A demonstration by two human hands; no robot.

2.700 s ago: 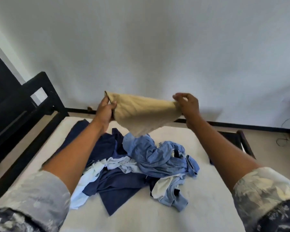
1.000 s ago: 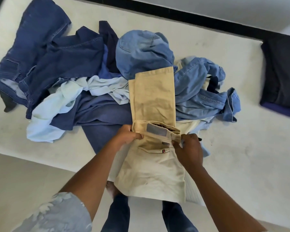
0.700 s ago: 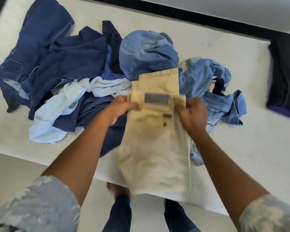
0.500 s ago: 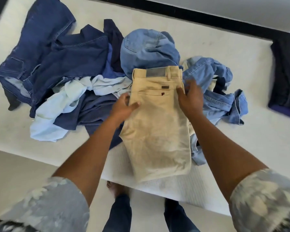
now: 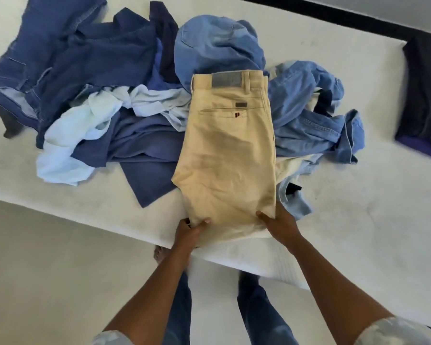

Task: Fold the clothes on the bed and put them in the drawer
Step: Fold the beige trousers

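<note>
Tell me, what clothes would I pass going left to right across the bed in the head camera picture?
dark blue jeans → pale blue shirt → khaki trousers → light blue denim garment → dark folded cloth

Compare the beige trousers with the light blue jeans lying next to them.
The beige trousers are folded into a flat rectangle; the light blue jeans lie crumpled. The beige trousers are plain tan cloth with a grey waistband patch; the light blue jeans are faded denim. The left hand and right hand grip the beige trousers' near edge; no hand touches the light blue jeans. Both rest on the white mattress.
</note>
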